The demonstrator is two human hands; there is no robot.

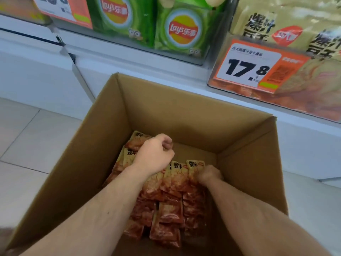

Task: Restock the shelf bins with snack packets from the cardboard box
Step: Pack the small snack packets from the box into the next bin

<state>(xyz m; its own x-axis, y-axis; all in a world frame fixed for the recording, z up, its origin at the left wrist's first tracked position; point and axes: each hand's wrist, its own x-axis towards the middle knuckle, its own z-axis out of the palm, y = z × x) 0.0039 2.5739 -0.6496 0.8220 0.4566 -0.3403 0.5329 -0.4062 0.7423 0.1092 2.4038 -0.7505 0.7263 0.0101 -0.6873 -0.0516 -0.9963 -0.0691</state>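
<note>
Both hands are down inside the box (pixel 247 163), working among the packets (pixel 169 206). Left hand (pixel 154 156) hovers over the far-left packets with its fingers curled under; whether they actually grip a packet or just rest on one, I cannot tell from this angle. Right hand (pixel 209 174) sits deeper, near the right wall, fingers curled onto the top edge of an upright packet, apparently pinching it.

Red-and-tan packets fill the left and near part of the box floor, some standing on end, others lying flat in a heap. Bare cardboard shows at the far right corner.

Box stands open on the tiled floor (pixel 27 145), right up against the white shelf (pixel 129 58). Up on the shelf, a clear bin (pixel 295 100) at right carries an orange price tag (pixel 254 67) reading 17.8, with tan bags (pixel 276 19) of the same print above it. Next bin to the left holds green Lay's bags (pixel 180 32). Another price tag (pixel 62 10) shows at top left, cut off by the frame.
</note>
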